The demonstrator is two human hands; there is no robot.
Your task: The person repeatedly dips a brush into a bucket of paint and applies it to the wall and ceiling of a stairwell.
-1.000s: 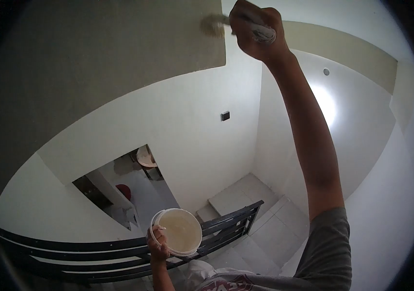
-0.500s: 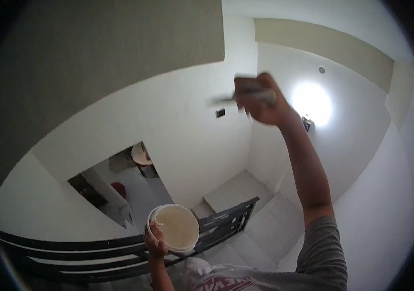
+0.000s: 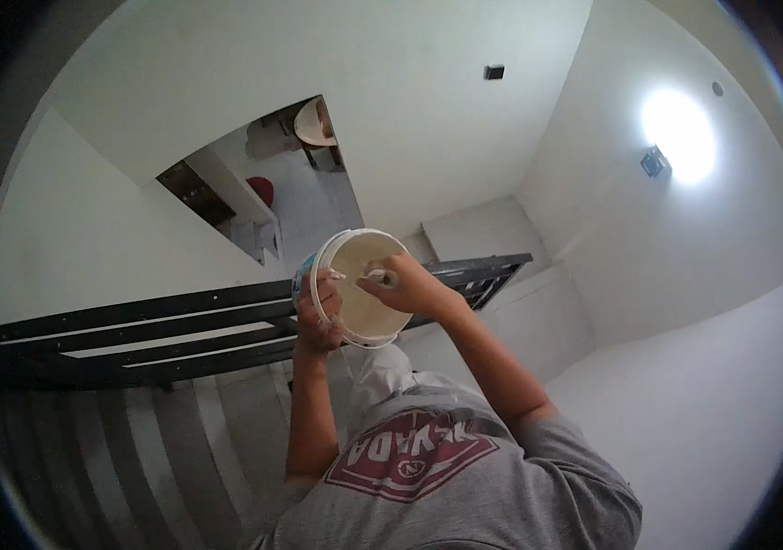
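Note:
A white plastic bucket (image 3: 351,320) with off-white paint on its inner wall is tilted toward me in front of my body. My left hand (image 3: 320,312) is closed around its left rim, thumb over the edge, beside the bucket's white wire-like handle. At the bucket's mouth, my right hand (image 3: 400,284) is closed on a paintbrush (image 3: 376,277), whose pale handle end pokes out of the fist. The brush's working end is hidden inside the bucket or behind my hand.
A dark metal railing (image 3: 180,316) runs across behind the bucket, with steps (image 3: 135,440) below left. Through a wall opening (image 3: 290,192) a lower floor shows, with a red object and a round white-topped item. A bright lamp (image 3: 680,137) shines on the right wall.
My right hand has come down from high near the wall, with the paintbrush, to the bucket's mouth. My view has tilted downward; the bucket stays in my left hand.

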